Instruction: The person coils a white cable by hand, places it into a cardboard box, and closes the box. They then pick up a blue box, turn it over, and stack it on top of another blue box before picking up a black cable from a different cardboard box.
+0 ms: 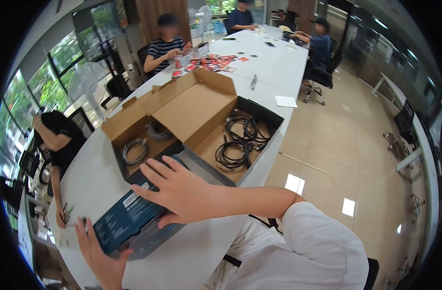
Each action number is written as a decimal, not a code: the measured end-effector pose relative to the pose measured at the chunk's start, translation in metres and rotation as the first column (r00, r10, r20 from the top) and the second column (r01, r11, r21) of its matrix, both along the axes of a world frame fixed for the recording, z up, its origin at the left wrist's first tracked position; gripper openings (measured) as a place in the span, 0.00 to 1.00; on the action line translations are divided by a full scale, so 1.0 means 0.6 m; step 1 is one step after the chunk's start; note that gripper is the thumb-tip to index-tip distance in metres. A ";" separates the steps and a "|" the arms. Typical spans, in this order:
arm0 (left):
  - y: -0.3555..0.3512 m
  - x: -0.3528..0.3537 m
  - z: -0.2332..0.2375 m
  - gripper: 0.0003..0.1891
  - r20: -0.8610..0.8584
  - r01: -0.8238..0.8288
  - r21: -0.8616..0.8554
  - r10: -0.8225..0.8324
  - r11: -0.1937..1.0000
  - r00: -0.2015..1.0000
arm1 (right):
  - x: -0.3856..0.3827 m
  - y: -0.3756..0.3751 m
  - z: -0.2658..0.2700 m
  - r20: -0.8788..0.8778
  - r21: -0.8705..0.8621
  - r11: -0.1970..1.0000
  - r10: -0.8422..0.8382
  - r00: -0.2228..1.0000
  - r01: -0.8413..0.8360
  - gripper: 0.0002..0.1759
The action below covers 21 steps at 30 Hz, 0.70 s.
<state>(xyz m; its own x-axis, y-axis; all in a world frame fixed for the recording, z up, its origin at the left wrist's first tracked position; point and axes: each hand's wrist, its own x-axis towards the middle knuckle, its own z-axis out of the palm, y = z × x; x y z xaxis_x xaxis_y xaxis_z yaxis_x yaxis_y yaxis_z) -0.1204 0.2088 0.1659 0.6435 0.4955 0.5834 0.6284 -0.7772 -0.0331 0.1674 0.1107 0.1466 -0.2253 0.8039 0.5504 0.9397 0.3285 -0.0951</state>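
A dark blue printed box with a white label lies on the near part of the table. My right hand is spread across its upper right end and covers part of it. At the box's lower left end is my left hand, fingers stretched and thumb apart, touching or very close to it. Just beyond stand two open cardboard boxes. The right one holds coiled black cables. Coiled grey cables lie in the left one, beside it.
The long white table stretches away, with red packets, white paper and a phone on it. A person sits by the packets; others are farther back. At left, another person leans near the table edge.
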 end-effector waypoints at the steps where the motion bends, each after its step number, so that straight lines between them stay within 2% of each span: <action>1: 0.010 -0.006 -0.005 0.51 -0.049 -0.011 -0.055 0.008 0.998 0.999 | -0.003 -0.006 0.002 0.009 -0.012 1.000 -0.002 1.000 0.002 0.50; 2: 0.014 -0.009 -0.008 0.54 -0.095 -0.025 -0.110 0.014 0.994 0.995 | -0.005 -0.011 0.005 0.021 -0.023 1.000 -0.003 1.000 0.003 0.50; 6: -0.041 -0.020 0.002 0.51 -0.126 -0.077 -0.148 0.059 0.986 0.990 | -0.019 -0.057 0.031 0.063 -0.145 0.989 0.026 0.998 -0.017 0.51; 7: -0.062 -0.023 0.008 0.51 -0.146 -0.116 -0.147 0.094 0.982 0.985 | -0.028 -0.076 0.039 0.118 -0.145 0.989 0.032 0.993 -0.014 0.41; 8: -0.087 -0.034 0.015 0.50 -0.180 -0.139 -0.160 0.109 0.977 0.977 | -0.036 -0.095 0.041 0.254 -0.151 0.988 0.010 0.967 0.029 0.36; 9: -0.112 -0.049 0.017 0.49 -0.216 -0.175 -0.179 0.135 0.968 0.967 | -0.043 -0.115 0.042 0.254 -0.177 0.984 0.063 0.965 -0.018 0.32; 10: -0.131 -0.062 0.016 0.49 -0.200 -0.170 -0.205 0.129 0.964 0.971 | -0.047 -0.135 0.053 0.326 -0.273 0.962 0.100 0.940 -0.007 0.38; 11: -0.148 -0.075 0.004 0.49 -0.176 -0.155 -0.226 0.116 0.962 0.977 | -0.049 -0.146 0.072 0.249 -0.412 0.908 0.193 0.949 -0.076 0.47; 12: -0.155 -0.089 -0.021 0.47 -0.135 -0.138 -0.222 0.110 0.965 0.985 | -0.044 -0.153 0.057 0.221 -0.386 0.913 0.231 0.948 -0.132 0.55; 13: -0.163 -0.101 -0.047 0.45 -0.089 -0.100 -0.205 0.083 0.974 0.993 | -0.045 -0.160 0.043 0.246 -0.351 0.930 0.206 0.947 -0.111 0.50; 15: -0.181 -0.107 -0.096 0.44 -0.016 -0.121 -0.046 0.121 0.992 0.993 | -0.045 -0.154 0.022 0.271 -0.301 0.938 0.258 0.927 -0.172 0.48; 16: -0.190 -0.112 -0.104 0.44 0.021 -0.103 0.040 0.103 0.994 0.995 | -0.041 -0.153 0.014 0.286 -0.282 0.940 0.274 0.918 -0.193 0.47; 19: -0.202 -0.131 -0.105 0.43 0.010 -0.118 0.086 0.118 0.989 0.993 | -0.045 -0.142 0.016 0.320 -0.235 0.938 0.322 0.891 -0.254 0.47; 21: -0.215 -0.147 -0.094 0.39 0.078 -0.150 0.219 0.136 0.964 0.988 | -0.051 -0.138 0.036 0.338 -0.209 0.925 0.373 0.864 -0.317 0.46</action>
